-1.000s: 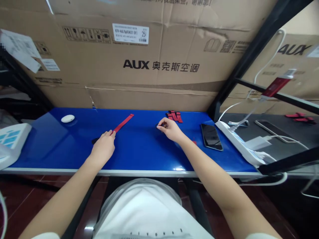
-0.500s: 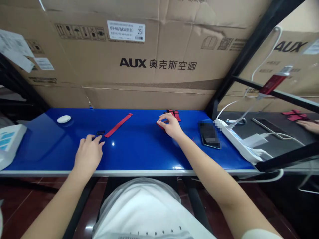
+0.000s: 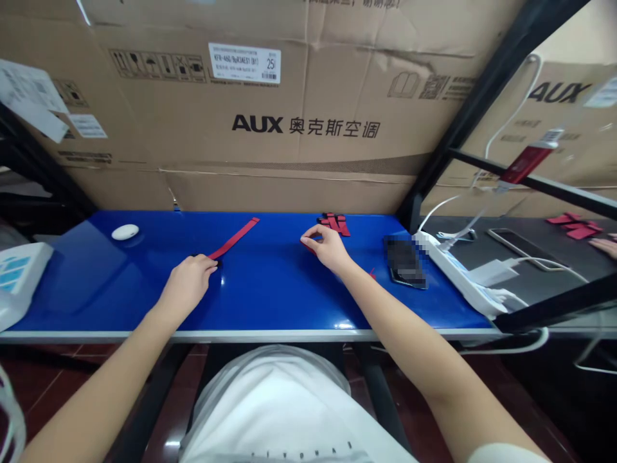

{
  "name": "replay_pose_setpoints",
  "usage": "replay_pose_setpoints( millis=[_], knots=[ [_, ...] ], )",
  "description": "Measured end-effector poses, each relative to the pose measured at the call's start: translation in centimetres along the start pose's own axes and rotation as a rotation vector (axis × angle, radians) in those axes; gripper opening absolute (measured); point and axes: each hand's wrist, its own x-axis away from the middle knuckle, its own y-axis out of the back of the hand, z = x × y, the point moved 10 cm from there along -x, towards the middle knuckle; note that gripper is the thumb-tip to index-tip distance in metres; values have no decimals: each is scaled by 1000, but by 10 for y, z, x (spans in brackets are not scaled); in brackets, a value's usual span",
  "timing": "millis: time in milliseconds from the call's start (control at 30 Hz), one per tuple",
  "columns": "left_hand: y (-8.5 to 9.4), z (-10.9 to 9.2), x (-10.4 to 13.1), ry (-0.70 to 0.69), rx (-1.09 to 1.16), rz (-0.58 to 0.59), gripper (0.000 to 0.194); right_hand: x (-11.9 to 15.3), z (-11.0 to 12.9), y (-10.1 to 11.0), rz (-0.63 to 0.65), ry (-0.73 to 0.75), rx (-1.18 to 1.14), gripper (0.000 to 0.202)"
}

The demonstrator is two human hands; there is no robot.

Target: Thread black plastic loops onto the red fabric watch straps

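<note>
My left hand (image 3: 189, 280) is closed at the near end of a red strap (image 3: 236, 238) on the blue table (image 3: 270, 296). A dark piece shows under its fingertips; the fingers hide most of it. The strap's far end slants up and to the right. Nearer the table's middle, my right hand (image 3: 328, 247) pinches a small red piece, mostly hidden by the fingers. Just behind that hand lies a pile of red straps with black parts (image 3: 336, 223).
A black phone (image 3: 405, 262) and a white power strip (image 3: 457, 276) lie to the right. At the left are a white oval object (image 3: 125, 232) and a white device (image 3: 22, 283). A large cardboard box (image 3: 193, 128) stands behind. Another person's hand (image 3: 605, 247) shows at the right edge.
My left hand has moved right, from the black piece onto the near end of the red strap, and its fingers have closed. My right hand has shifted slightly left.
</note>
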Motion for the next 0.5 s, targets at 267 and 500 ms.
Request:
replay_pose_setpoints(
  millis=[267, 500],
  knots=[
    [-13, -7, -22, -71, -219, 70, 38, 1, 5, -5, 24, 61, 31, 20],
    [20, -14, -25, 24, -66, -34, 34, 0, 5, -12, 55, 57, -63, 23]
  ],
)
